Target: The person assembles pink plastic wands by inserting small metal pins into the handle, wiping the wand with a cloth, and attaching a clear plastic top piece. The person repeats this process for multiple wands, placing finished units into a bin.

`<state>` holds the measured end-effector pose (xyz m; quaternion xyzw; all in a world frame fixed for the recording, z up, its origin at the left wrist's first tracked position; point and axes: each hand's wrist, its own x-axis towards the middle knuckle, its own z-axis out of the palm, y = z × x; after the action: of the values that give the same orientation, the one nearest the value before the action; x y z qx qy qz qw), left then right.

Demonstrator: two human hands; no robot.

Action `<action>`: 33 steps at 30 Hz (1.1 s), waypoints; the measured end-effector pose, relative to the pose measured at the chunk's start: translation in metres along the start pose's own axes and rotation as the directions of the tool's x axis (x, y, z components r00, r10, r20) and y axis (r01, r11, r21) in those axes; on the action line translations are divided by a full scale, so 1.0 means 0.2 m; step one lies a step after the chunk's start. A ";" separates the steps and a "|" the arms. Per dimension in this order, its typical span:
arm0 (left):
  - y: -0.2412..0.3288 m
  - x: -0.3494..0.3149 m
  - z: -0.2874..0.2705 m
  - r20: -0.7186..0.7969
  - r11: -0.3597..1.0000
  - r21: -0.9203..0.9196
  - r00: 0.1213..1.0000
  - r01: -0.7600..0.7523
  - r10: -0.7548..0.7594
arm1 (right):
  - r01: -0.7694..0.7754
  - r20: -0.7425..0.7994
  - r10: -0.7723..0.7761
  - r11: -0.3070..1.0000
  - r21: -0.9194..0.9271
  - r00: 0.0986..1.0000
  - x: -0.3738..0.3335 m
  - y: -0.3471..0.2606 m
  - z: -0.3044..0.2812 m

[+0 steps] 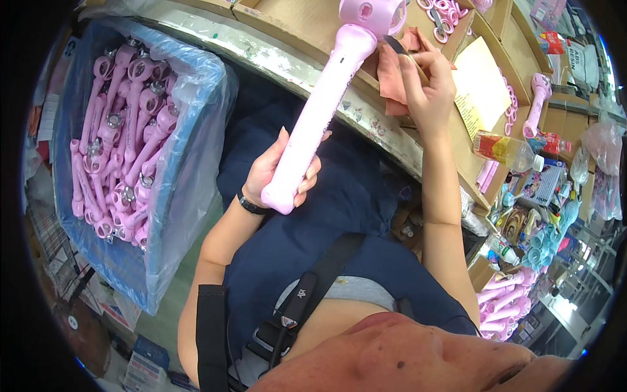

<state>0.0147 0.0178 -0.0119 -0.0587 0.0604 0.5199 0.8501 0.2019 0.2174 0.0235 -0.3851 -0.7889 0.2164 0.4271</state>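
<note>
Hands at work on a pink wand. The wand [320,117] slants across the centre, its base toward the body and its ring-shaped head over the worktop [281,60], partly cut off by the upper edge of the view. The left hand [264,168] curls around the lower handle, thumb opposite fingers. The right hand [431,91] is closed, pinching a slim dark-tipped tool [394,46] together with a salmon cloth [392,81]; whether the tip touches the wand's neck cannot be told.

Progress: head and handle are already joined; the nearby tool and cloth suggest that this wand is partway through its handling. One batch lies to the left and another heap [506,304] at lower right; which is finished and which remains is not evident.

Containers: the blue bin [179,196], lined with clear plastic, holds many wands, several bearing clear, shiny pieces at their heads. On the worktop, a cardboard tray [294,18] is divided by low walls; a far compartment contains pink rings [449,12]. A clear bottle [516,153] with a coloured label lies tilted near a yellow sheet [483,81].
</note>
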 end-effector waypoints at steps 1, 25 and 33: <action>0.00 0.00 0.00 -0.011 0.999 -0.033 1.000 0.000 0.000 | 0.053 0.004 -0.053 0.999 -0.007 0.999 0.02 -0.01 0.02; 0.03 -0.03 0.01 0.094 0.961 -0.267 0.995 0.064 -0.040 | 0.137 0.122 -0.137 0.991 0.011 0.983 0.12 0.04 0.10; 0.02 -0.03 0.00 0.091 0.959 -0.277 0.995 0.063 -0.040 | 0.177 0.070 -0.173 0.983 -0.042 0.982 0.13 0.03 0.09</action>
<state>0.0076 0.0140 -0.0100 -0.1574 -0.0512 0.5029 0.8483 0.1810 0.2420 0.0230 -0.3170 -0.8383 0.1717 0.4090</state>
